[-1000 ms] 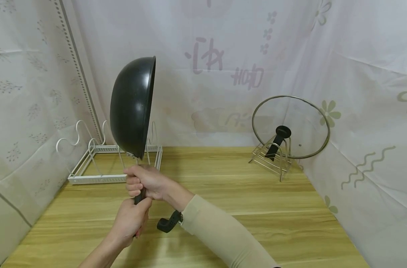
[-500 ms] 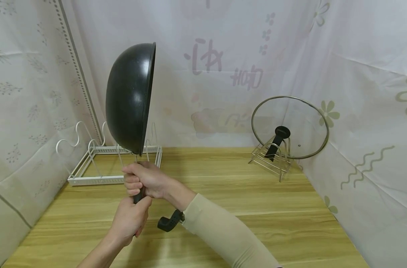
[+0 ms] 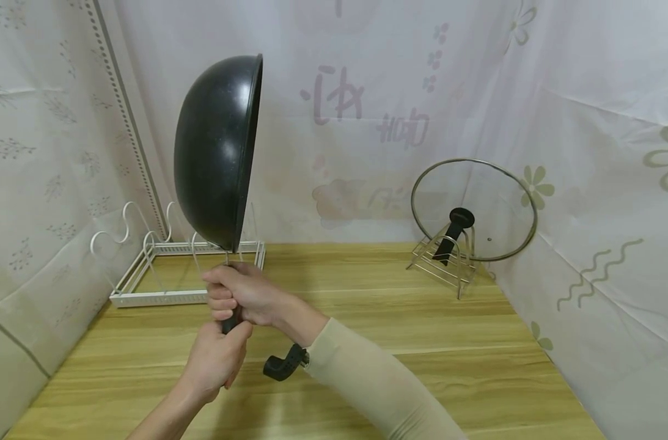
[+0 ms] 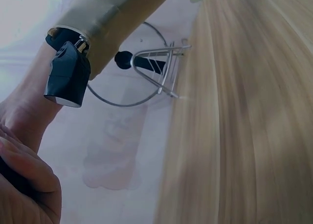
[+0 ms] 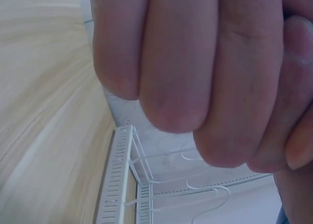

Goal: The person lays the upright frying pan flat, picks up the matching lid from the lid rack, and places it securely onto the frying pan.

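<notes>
A black wok point(image 3: 215, 153) is held up on its side above the table, its opening facing right and its handle pointing down. My right hand point(image 3: 248, 293) grips the handle just under the bowl, fingers curled round it. Lower down, my left hand point(image 3: 215, 360) holds the same handle point(image 3: 231, 322), of which only a short dark piece shows between the hands. In the right wrist view the curled fingers point(image 5: 176, 62) fill the upper part. Behind the wok stands a white wire rack point(image 3: 163, 297), partly hidden by the wok and the right hand.
A glass lid point(image 3: 504, 214) with a black knob leans in a small metal stand point(image 3: 457, 269) at the back right of the wooden table point(image 3: 367, 330). Patterned curtains point(image 3: 334, 146) enclose the back and sides. A black wrist camera point(image 3: 284, 362) hangs from the right sleeve point(image 3: 378, 373).
The wok has risen with both hands still on its handle, and its bowl has tilted slightly to the right. The rack and lid stay in place; the head view shifts slightly.
</notes>
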Tool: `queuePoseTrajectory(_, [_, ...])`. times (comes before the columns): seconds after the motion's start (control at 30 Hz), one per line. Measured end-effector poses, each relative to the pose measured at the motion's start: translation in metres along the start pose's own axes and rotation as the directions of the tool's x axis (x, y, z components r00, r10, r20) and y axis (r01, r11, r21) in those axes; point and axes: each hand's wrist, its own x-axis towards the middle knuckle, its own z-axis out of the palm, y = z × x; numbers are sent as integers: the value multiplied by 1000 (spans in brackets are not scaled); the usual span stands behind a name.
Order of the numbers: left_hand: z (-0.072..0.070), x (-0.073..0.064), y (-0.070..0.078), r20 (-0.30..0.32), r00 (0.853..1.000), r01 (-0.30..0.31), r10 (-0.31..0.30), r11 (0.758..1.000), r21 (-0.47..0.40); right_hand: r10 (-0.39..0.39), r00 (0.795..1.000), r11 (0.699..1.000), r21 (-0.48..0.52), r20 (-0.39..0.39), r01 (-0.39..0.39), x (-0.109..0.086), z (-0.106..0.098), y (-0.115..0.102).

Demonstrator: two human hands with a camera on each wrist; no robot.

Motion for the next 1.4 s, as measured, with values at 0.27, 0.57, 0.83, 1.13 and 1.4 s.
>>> queuePoseTrajectory(0.27, [7,3,5,31,999,-31,31,999,-11,-43,998,999,4,-41,43,-10,-1,-5])
queuePoseTrajectory(0.57, [16,9,6,70,996,-46,47,999,-10,-61,997,998,-12,-36,61,-21,-9,-9])
queuePoseTrajectory(0.83, [24,15,6,119,992,-42,45,999,-34,-83,994,996,-22,-68,82,-30,-16,-12])
queuePoseTrajectory(1.13, [31,21,5,201,978,-55,61,998,-38,-100,987,994,-45,-123,95,-41,-23,-14])
queuePoseTrajectory(1.4, [37,26,0,274,959,-56,70,997,-58,-84,981,996,-32,-176,80,-49,-30,-13])
